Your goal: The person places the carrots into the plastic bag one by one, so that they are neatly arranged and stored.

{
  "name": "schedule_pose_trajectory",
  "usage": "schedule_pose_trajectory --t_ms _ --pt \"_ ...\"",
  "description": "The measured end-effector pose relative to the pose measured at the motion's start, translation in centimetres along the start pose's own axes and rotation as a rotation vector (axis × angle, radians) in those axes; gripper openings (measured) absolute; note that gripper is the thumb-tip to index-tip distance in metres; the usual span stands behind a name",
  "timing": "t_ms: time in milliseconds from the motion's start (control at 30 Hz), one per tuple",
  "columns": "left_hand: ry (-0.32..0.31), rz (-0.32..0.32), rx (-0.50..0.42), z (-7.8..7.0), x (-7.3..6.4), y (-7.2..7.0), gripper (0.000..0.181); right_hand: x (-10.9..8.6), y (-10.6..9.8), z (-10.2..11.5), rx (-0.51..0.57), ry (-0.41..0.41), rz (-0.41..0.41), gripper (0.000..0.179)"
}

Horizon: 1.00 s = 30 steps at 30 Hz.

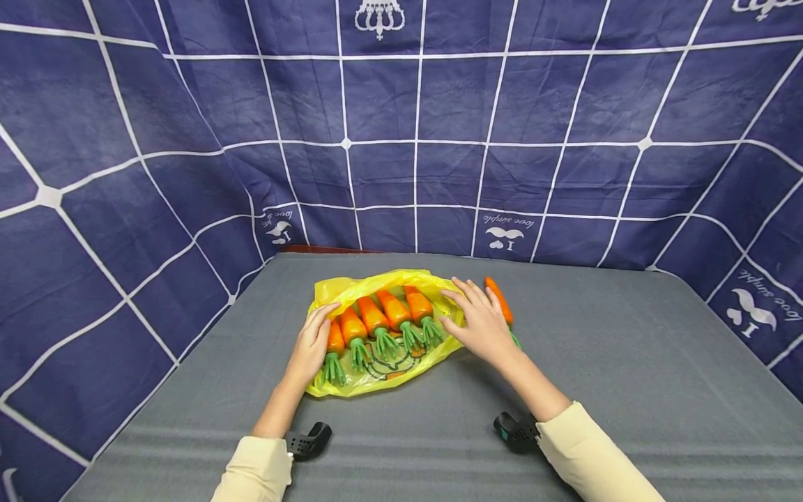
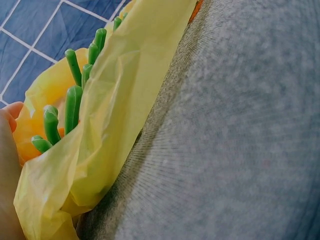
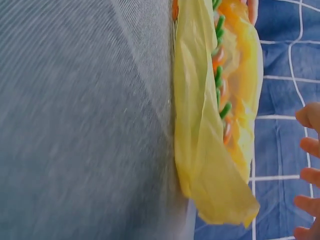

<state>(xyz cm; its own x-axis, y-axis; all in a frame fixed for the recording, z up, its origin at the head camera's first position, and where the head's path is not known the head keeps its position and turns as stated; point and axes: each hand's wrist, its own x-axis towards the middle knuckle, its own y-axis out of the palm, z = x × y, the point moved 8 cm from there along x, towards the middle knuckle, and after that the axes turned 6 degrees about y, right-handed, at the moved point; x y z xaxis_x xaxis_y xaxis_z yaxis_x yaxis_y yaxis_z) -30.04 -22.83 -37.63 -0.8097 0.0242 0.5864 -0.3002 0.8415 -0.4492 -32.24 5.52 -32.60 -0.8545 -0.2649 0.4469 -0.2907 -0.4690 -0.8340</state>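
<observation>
A yellow plastic bag [image 1: 335,291] lies on its side with its mouth spread wide towards me. Several orange carrots [image 1: 373,317] with green tops sit in a row inside it, tops facing me. My left hand [image 1: 310,348] rests at the bag's left rim, its fingers reaching over the edge by the leftmost carrot. At the right rim, my right hand [image 1: 482,322] has its fingers spread; the right wrist view shows these fingers [image 3: 311,175] apart from the bag. One more carrot [image 1: 500,301] lies outside the bag, partly hidden behind the right hand.
A grey cloth [image 1: 627,362] covers the table. Behind and at both sides hangs a blue curtain [image 1: 452,174] with white grid lines. A black band [image 1: 309,440] sits at the left wrist, and another [image 1: 517,432] at the right.
</observation>
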Motion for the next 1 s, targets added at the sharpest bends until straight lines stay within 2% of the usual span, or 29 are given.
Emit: schedule_pose_trajectory --t_ms 300,533,633,800,1000 --pt "0.015 -0.019 0.004 -0.5 0.1 -0.2 0.034 -0.8 -0.7 -3.2 -0.006 0.074 0.039 0.044" --pt "0.018 0.001 0.029 -3.8 0.0 -0.8 0.033 -1.3 -0.4 -6.1 -0.036 0.13 0.069 0.043" --pt "0.018 0.001 0.027 -3.1 0.0 -0.6 0.033 -1.5 -0.3 -7.0 -0.039 0.158 0.084 0.042" --pt "0.028 -0.014 0.025 -0.6 0.1 -0.2 0.034 -1.4 0.1 -8.0 -0.048 0.19 0.13 0.043" --pt "0.019 -0.001 0.022 -0.2 0.0 -0.1 0.033 -1.4 1.3 -8.9 -0.014 0.208 0.219 0.044"
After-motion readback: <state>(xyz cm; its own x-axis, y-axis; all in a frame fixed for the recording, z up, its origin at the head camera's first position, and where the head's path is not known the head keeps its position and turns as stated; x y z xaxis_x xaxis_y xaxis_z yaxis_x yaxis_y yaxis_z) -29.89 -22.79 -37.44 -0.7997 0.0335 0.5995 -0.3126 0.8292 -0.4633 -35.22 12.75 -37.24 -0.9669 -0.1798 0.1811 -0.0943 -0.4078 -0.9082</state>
